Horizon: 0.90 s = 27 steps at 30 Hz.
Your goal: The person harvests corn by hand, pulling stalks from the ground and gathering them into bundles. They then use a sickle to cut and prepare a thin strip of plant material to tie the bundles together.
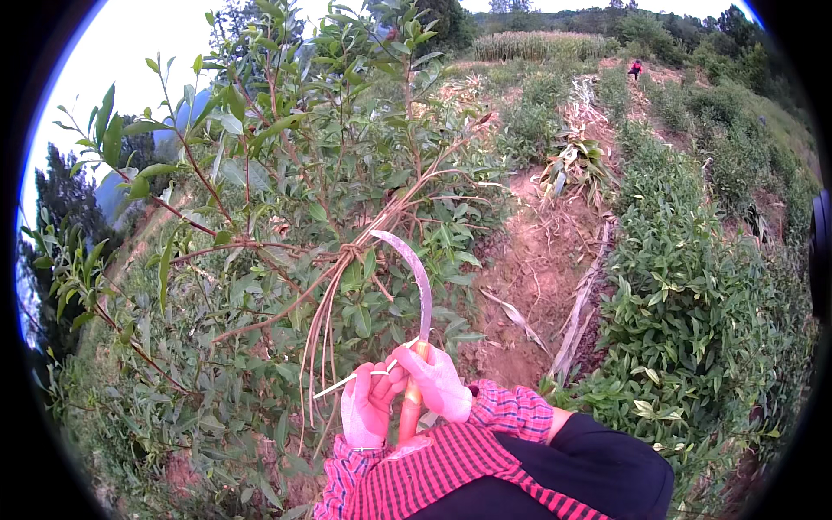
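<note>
A gloved pair of hands works close to my body. My right hand [439, 383] grips the orange handle [409, 413] of a sickle, whose curved blade [416, 276] points upward with its tip bent left. Between thumb and fingers the same hand pinches a pale, thin strip [337, 386], perhaps a peeled stem. My left hand [367, 409] holds this strip too, its fingers close to the right hand's. Just beyond the blade, a bundle of thin brown stems [325, 305] hangs from a knot [351, 249] on a leafy shrub. The fingers partly hide the strip's middle.
The leafy shrub [292, 162] spreads ahead and left, its branches reaching toward me. Reddish bare soil [520, 253] with dry stalks [582, 312] runs uphill on the right, beside a row of green bushes [676, 305]. Far off is another person [636, 69].
</note>
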Each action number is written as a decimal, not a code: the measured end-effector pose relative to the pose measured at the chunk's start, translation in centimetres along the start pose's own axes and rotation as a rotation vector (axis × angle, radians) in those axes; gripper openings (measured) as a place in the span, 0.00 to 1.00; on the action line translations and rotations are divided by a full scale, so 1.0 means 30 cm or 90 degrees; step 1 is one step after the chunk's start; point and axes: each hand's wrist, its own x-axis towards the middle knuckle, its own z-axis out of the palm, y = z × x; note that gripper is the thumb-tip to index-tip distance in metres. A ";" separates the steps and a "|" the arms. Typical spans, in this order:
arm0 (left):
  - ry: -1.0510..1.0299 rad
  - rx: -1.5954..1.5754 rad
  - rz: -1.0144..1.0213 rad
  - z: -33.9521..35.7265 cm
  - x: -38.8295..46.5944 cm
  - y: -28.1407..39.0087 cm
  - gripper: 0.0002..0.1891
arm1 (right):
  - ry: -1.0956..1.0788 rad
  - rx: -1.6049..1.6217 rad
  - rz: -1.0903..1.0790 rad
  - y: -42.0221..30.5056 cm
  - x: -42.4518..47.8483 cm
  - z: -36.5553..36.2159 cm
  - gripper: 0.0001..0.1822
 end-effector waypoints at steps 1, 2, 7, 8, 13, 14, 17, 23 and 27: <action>0.001 -0.032 -0.020 -0.008 0.000 -0.003 0.12 | 0.014 0.011 0.000 -0.003 0.000 0.004 0.13; 0.017 -0.033 -0.021 -0.001 -0.006 -0.001 0.12 | -0.011 -0.001 0.009 -0.001 0.007 -0.004 0.13; 0.074 0.169 0.087 0.037 -0.017 0.008 0.13 | -0.071 -0.185 0.005 -0.019 -0.010 -0.004 0.14; 0.072 0.224 0.116 0.032 -0.010 0.004 0.13 | -0.050 -0.319 -0.040 -0.024 -0.013 0.009 0.14; 0.044 0.267 0.180 0.043 -0.018 0.001 0.14 | -0.034 -0.301 -0.034 0.012 0.007 -0.014 0.12; 0.046 0.276 0.190 0.034 -0.011 -0.004 0.14 | -0.030 -0.302 -0.032 0.018 0.011 -0.024 0.12; 0.051 0.181 0.151 0.012 -0.011 -0.001 0.14 | -0.024 -0.287 -0.013 0.036 0.006 -0.018 0.12; 0.028 0.352 0.148 0.050 0.004 -0.006 0.12 | -0.030 -0.203 -0.057 0.061 0.031 -0.038 0.13; 0.039 0.318 0.159 0.072 -0.021 0.020 0.12 | -0.048 -0.258 -0.029 0.034 0.022 -0.006 0.13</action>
